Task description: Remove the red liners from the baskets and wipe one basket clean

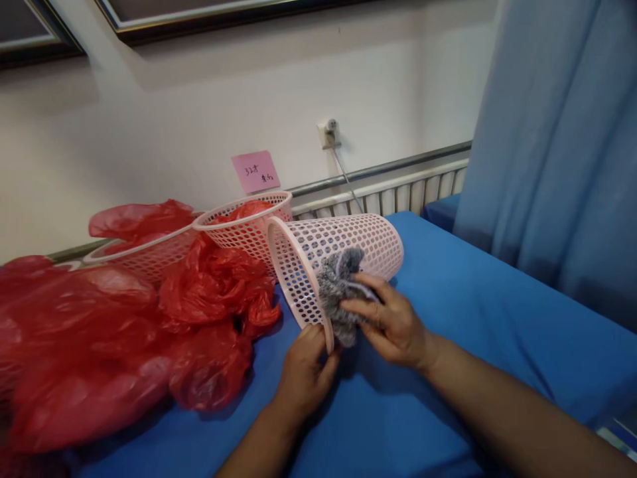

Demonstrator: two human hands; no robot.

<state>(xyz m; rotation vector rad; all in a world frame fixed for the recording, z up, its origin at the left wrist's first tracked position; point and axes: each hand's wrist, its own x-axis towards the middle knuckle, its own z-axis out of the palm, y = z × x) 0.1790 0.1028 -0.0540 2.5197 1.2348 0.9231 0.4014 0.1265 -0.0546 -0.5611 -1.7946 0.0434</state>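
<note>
A pink perforated plastic wastebasket (355, 232) lies tipped on its side over the blue-covered surface (448, 318), its mouth facing left. At the lower part of its rim, my left hand (307, 368) is closed, gripping the edge between thumb and fingers. My right hand (391, 322) presses a grey fluffy cloth (341, 292) with a pale edge against the basket's outer side, close to the rim. The fingers are bent over the cloth, and the cloth hides part of the basket wall.
Crumpled red plastic bags (99, 338) pile up on the left. Behind them, another pink basket (243, 232) stands upright with red plastic inside. A radiator (413, 189), a plugged socket (329, 135) and a pink note (255, 171) are along the wall. A blue curtain (552, 153) hangs at right.
</note>
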